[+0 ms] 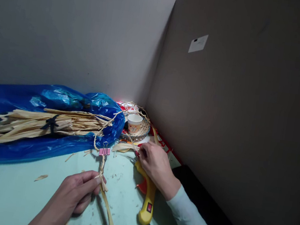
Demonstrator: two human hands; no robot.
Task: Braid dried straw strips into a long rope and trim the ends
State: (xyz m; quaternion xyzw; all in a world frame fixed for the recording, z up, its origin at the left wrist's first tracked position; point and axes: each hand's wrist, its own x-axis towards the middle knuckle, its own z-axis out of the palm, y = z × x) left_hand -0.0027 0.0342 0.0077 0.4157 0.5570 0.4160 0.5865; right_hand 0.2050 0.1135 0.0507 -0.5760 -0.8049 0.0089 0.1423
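My left hand (83, 190) pinches a braided straw cord (101, 167) between thumb and fingers, with loose strip ends fanning out at the fingertips. A long flat strip (109, 213) trails from there toward the near edge. Just above, a pink binder clip (104, 151) grips the braid, which curves away toward the back. My right hand (155, 163) reaches over a yellow hot glue gun (148, 201) with a red switch. Its fingers are pinched together beside pale flat strips (124, 147); what they hold, if anything, I cannot make out.
A bundle of dried straw strips (67, 125), tied with a dark band, lies in a blue plastic bag (43, 94) at left. A paper cup (134, 124) stands on a round woven piece (144, 130) in the corner. Grey partitions (221, 119) enclose the back and right.
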